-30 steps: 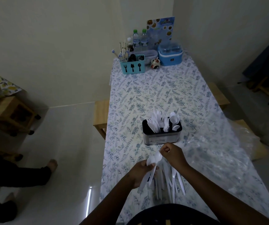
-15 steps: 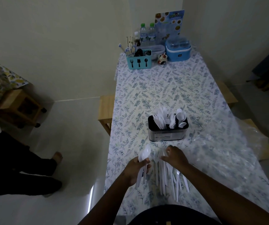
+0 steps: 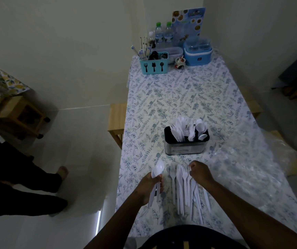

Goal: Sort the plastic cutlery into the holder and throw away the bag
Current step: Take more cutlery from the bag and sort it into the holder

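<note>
A dark metal cutlery holder [image 3: 185, 147] stands mid-table, filled with white plastic knives, forks and spoons. In front of it a loose row of white plastic cutlery [image 3: 183, 187] lies on the floral tablecloth. My left hand [image 3: 148, 186] grips a few white spoons [image 3: 157, 169], bowls pointing up. My right hand [image 3: 199, 174] pinches a white fork at the right side of the row. A clear plastic bag [image 3: 242, 169] lies crumpled on the table to the right.
At the far end stand a teal cutlery caddy [image 3: 154, 64], water bottles [image 3: 163, 35], a blue lidded box [image 3: 198, 54] and a menu card [image 3: 188, 20]. Wooden benches [image 3: 116, 117] flank the table. A person's legs [image 3: 18, 180] are on the floor at left.
My left hand has drawn left, away from the row, with the spoons. My right hand moved down from near the holder onto the row and pinched a fork. The person at left stepped closer.
</note>
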Demonstrator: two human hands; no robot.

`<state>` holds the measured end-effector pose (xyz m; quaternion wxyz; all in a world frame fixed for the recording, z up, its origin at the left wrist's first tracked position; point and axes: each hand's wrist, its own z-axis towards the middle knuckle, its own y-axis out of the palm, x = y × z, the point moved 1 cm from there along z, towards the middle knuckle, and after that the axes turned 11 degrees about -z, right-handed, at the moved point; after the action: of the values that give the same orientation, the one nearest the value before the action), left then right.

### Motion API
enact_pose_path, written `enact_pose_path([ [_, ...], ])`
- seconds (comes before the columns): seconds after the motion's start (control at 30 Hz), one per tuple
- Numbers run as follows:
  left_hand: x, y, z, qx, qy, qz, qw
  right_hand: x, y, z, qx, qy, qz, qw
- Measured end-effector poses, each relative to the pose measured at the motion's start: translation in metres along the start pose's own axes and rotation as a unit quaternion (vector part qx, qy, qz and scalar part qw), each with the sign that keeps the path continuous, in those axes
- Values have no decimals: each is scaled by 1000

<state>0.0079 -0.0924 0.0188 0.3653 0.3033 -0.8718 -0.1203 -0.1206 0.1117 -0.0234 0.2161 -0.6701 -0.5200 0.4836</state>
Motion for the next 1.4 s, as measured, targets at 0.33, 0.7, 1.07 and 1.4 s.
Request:
enact_pose_path([
  [0.33, 2, 5, 7, 46, 0, 40, 998, -25, -5, 11, -1, -108, -72, 992],
  [0.7, 0, 6, 13, 28, 2, 52, 998, -26, -12, 14, -18, -57, 6, 998],
  [1.07, -4, 19, 21, 31, -5, 60, 998, -25, -44, -12, 91, -86, 171, 977],
  [1.4, -5, 29, 19, 3, 6, 92, 996, -24, -72, -26, 141, -110, 212, 961],
])
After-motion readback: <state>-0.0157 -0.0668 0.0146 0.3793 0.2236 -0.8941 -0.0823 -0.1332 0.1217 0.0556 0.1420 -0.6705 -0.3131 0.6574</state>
